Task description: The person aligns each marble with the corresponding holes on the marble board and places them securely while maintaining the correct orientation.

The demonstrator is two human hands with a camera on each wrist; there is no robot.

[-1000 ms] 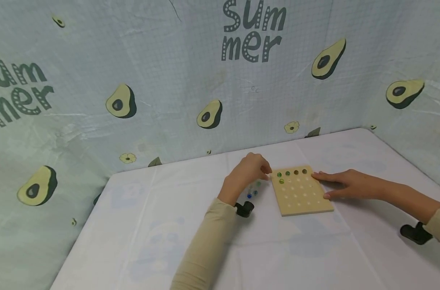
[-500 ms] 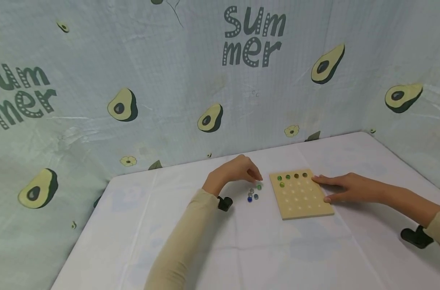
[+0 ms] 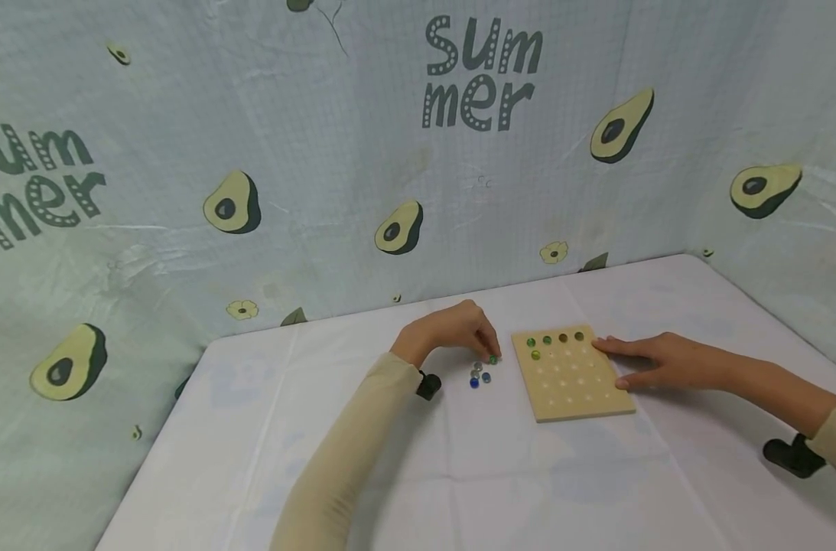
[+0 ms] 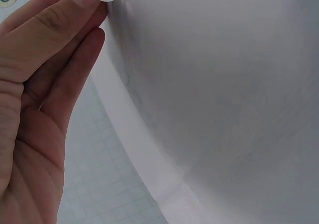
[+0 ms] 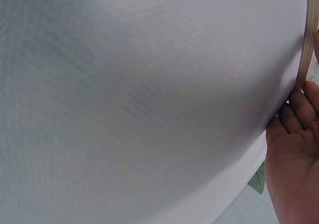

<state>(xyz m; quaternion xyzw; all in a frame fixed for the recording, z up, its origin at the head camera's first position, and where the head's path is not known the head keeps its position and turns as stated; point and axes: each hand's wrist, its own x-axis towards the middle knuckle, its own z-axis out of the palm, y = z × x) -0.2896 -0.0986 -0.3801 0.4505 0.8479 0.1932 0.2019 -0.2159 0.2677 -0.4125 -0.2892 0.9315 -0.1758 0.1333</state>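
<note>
**Left hand with a green marble; right hand at the edge of a wooden board**

The board lies flat on a white-covered table, right of centre in the head view and slightly turned. Marbles fill its far row: two green ones at left, two brownish ones at right. A yellow-green marble sits at the left end of the second row; pale spots mark the rows nearer the viewer. The left hand is nearly closed, thumb and fingertips pinching the green marble near the board's left edge; a strip of cloth separates the two. Just nearer the viewer lie two colourless marbles, a grey-blue marble and a dark blue marble. The right hand is spread and relaxed, its thumb and fingers touching the board's right edge without gripping it.

The table's far edge runs beyond both hands, close to a printed fabric backdrop. White cloth extends broadly left of the left forearm and between the board's near edge and the viewer; a narrower stretch separates the board from the table's right edge.
</note>
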